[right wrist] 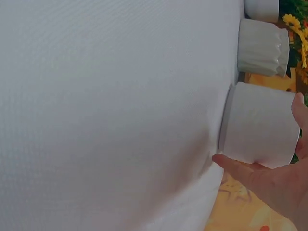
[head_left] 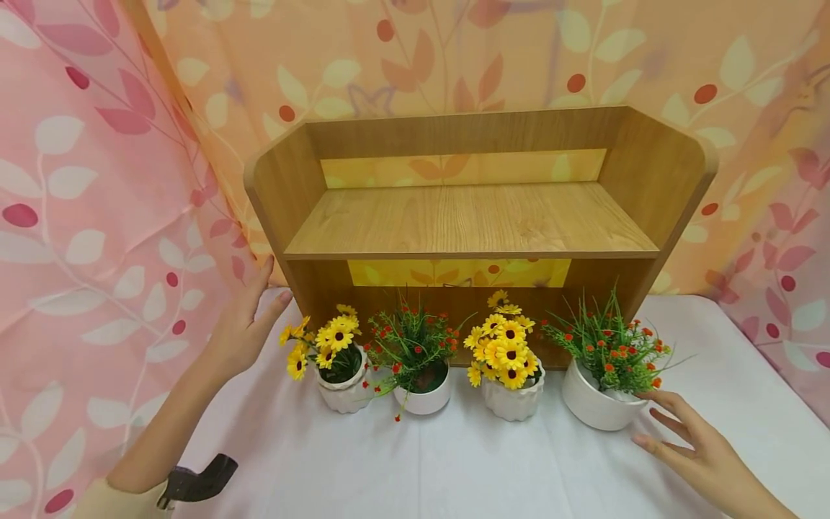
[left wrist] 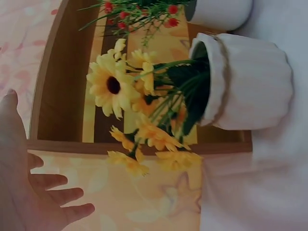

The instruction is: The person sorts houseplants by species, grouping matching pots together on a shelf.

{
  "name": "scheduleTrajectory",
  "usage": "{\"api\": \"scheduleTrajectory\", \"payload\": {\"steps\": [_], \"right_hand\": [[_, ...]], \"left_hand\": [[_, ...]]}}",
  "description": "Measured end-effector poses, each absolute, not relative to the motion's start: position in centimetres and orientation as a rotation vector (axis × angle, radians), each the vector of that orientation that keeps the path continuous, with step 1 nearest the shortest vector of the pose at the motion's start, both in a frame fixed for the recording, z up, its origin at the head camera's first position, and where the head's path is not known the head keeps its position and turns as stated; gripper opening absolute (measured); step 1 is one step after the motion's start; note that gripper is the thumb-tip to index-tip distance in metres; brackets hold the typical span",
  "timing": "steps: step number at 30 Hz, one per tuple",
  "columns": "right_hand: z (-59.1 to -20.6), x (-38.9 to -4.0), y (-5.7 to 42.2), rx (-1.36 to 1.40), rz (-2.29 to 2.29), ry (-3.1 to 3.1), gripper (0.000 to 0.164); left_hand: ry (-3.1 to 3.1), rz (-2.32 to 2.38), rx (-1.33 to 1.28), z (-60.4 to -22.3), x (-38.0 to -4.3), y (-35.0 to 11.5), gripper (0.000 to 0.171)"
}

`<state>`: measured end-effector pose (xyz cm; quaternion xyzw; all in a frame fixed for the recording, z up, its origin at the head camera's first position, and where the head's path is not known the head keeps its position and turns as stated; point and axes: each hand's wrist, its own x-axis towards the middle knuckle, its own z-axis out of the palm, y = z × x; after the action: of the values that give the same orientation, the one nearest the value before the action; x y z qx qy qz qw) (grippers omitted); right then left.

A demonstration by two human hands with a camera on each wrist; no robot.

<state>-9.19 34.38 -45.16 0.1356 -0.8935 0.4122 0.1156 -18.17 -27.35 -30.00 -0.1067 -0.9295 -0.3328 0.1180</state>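
Observation:
Four potted plants stand in a row: a yellow daisy pot [head_left: 344, 393], a red-flowered pot [head_left: 424, 400], another yellow daisy pot [head_left: 514, 400] and a wide white pot [head_left: 599, 404] with orange-red blooms. My right hand [head_left: 703, 447] is at the right side of that last pot, its fingers loosely spread and one fingertip by the rim; contact is unclear. In the right wrist view its fingers extend on two sides of the white pot [right wrist: 260, 125]. My left hand [head_left: 243, 331] is spread beside the shelf's left side, left of the yellow daisies [left wrist: 113, 84], holding nothing.
Behind the pots stands a two-level wooden shelf [head_left: 473, 216] with raised side panels. A white cloth [head_left: 415, 468] covers the table. Floral curtains [head_left: 441, 58] hang behind and at both sides. A black strap piece [head_left: 197, 479] sits on my left forearm.

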Motion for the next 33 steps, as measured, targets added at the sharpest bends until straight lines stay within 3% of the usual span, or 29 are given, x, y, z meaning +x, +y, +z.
{"api": "scheduleTrajectory", "payload": {"steps": [6,16,24,30,33], "right_hand": [[-45.5,-10.1,34.1,0.458,1.197,-2.549,0.049],[-45.3,-10.8,33.7,0.31,1.266,-2.548,0.049],[-45.1,-10.7,33.9,0.16,1.326,-2.558,0.061],[-44.8,-10.5,34.1,0.168,1.31,-2.576,0.034],[-44.6,-10.2,34.3,0.151,1.294,-2.596,0.028]], "left_hand": [[-2.64,-1.165,-0.29,-28.9,-19.7,-26.6,0.07],[-2.489,-1.512,-0.215,-27.5,-21.8,-25.2,0.066],[-2.442,-1.586,-0.102,-26.9,-22.9,-24.6,0.064],[-2.444,-1.608,-0.092,-26.9,-23.3,-24.8,0.068],[-2.452,-1.61,-0.113,-26.9,-23.5,-25.2,0.067]]}}
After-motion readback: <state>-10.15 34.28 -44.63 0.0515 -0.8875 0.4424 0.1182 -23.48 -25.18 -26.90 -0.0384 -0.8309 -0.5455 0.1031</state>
